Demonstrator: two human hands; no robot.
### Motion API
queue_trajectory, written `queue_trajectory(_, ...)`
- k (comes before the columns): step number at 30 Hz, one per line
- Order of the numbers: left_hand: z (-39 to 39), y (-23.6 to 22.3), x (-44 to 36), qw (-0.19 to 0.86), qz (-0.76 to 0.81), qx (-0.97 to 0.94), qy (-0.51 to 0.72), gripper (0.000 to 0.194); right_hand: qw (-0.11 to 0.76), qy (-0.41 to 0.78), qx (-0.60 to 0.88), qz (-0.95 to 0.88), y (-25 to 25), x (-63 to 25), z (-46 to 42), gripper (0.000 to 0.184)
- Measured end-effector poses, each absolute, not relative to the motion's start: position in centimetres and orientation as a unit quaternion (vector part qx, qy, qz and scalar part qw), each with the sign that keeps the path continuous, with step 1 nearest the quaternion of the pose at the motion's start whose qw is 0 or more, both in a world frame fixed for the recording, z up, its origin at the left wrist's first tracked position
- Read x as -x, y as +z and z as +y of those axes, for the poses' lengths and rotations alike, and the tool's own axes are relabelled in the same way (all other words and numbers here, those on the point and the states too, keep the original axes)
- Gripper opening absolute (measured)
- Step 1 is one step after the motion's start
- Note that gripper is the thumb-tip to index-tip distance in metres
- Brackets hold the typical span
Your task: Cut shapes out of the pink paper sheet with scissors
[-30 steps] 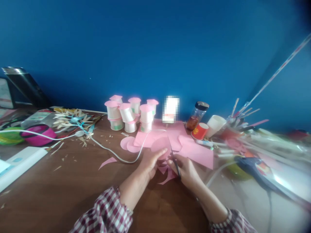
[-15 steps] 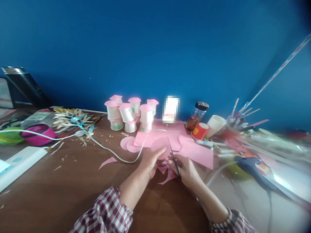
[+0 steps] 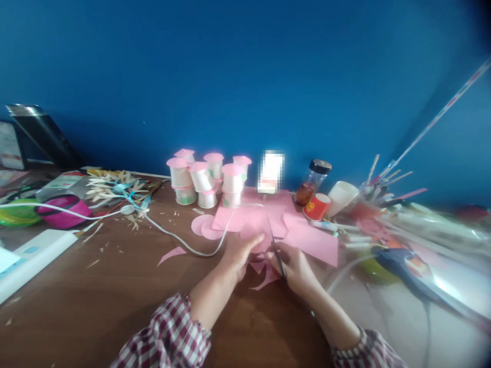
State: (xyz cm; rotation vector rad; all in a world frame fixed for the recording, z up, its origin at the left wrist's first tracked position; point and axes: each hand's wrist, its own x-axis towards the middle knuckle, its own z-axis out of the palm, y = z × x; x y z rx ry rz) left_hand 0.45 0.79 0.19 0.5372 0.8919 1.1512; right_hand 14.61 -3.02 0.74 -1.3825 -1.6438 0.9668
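Note:
My left hand [image 3: 238,253] is closed on a round piece of pink paper [image 3: 254,231], thumb on top, held just above the brown table [image 3: 95,301]. My right hand [image 3: 292,266] grips a pair of scissors [image 3: 275,249] whose blades point up into the paper's right edge. Pink paper offcuts [image 3: 264,273] lie on the table under both hands. Behind them lie flat pink sheets [image 3: 303,237] and two cut pink circles [image 3: 203,227].
A cluster of small white cups with pink lids [image 3: 209,176] stands at the back by the blue wall. A white cable [image 3: 169,235] crosses the table. A jar [image 3: 312,181], red cup [image 3: 317,206], pens and a glue gun [image 3: 406,266] crowd the right; a pink bowl [image 3: 63,210] sits left.
Both hands stay in almost the same place on the paper and scissors; the view has shifted slightly.

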Motion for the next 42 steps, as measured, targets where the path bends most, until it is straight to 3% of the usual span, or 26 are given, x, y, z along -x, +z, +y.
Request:
queue_trajectory(22, 0.7, 1.3, -0.4, 0.684, 0.43, -0.269, 0.524, 0.038, 0.374, 0.393, 0.553, -0.632, -0.3, -15.1, -2.7, 0.026)
queue_trajectory(30, 0.6, 1.5, -0.4, 0.686, 0.431, -0.266, 0.522, 0.034, 0.369, 0.395, 0.554, -0.633, -0.2, -15.2, -2.7, 0.019)
queue_trajectory(42, 0.6, 1.3, -0.4, 0.671, 0.438, -0.293, 0.522, 0.039, 0.359, 0.396, 0.543, -0.648, 0.5, -15.0, -2.9, 0.019)
